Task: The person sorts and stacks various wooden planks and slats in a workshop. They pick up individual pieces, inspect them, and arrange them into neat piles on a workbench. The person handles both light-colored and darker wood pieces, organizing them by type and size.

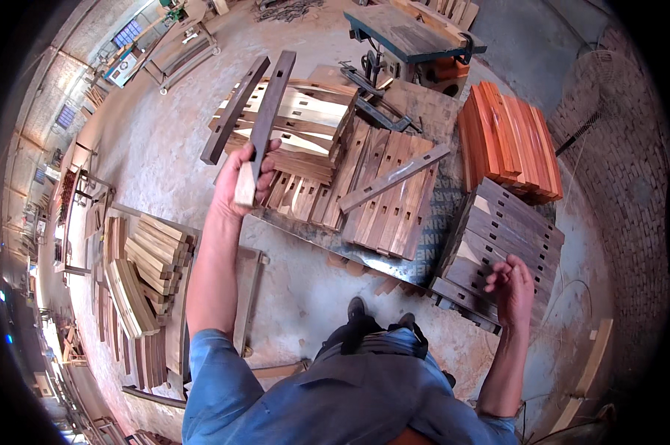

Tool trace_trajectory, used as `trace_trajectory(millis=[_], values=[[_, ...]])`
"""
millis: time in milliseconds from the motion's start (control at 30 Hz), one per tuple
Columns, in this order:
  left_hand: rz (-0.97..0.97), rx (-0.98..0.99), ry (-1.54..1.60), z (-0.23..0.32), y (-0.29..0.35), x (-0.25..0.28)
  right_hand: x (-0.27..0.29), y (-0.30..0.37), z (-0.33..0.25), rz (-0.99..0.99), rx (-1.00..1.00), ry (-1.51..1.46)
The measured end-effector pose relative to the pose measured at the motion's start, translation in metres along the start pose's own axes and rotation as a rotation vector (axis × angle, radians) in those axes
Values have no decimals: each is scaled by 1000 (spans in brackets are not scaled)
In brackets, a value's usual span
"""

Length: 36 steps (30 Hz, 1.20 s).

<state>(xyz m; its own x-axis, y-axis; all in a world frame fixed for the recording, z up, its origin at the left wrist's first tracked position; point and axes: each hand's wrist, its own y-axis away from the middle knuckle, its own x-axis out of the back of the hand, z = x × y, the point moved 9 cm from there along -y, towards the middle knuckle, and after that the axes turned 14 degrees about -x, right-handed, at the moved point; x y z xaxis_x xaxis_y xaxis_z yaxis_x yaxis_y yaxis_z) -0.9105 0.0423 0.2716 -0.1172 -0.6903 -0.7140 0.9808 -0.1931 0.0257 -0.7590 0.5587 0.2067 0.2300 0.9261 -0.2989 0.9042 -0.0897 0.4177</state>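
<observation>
My left hand (247, 178) is closed round the lower end of a dark wooden rail (273, 104) with a small slot near its top and a pale lower end. Beside it, a second slotted dark rail (235, 111) rests over a stack of slotted boards (305, 111). My right hand (511, 285) has loosely bent fingers, apart, with nothing seen in them. It is over or beside the near end of a stack of dark slotted boards (505, 230); whether it touches them I cannot tell. Another rail (394, 178) lies slantwise across brown slotted pieces (383, 219) on the bench.
Reddish-orange wood pieces (505, 141) are stacked at the right. Black clamps (383, 111) lie toward the back of the bench, near a blue-edged machine table (409, 33). Pale and brown wood pieces (150, 267) are piled low on the left. A brick surface (609, 148) curves along the far right.
</observation>
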Motion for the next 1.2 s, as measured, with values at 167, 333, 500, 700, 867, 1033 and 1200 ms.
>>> trace_trajectory(millis=[167,333,500,700,867,1033,1200], values=[[69,-27,69,18,-28,60,21,18,12,136,-22,-33],[205,-178,39,14,3,75,48,38,21,213,-7,-49],[270,-326,-33,18,48,85,75,50,17,276,27,-76],[386,-424,164,31,25,110,77,48,-3,259,81,-62],[373,-432,199,40,14,121,78,54,3,270,68,-62],[357,-490,158,58,10,132,86,60,11,286,72,-55],[417,-561,107,63,-2,125,121,81,17,388,48,-22]])
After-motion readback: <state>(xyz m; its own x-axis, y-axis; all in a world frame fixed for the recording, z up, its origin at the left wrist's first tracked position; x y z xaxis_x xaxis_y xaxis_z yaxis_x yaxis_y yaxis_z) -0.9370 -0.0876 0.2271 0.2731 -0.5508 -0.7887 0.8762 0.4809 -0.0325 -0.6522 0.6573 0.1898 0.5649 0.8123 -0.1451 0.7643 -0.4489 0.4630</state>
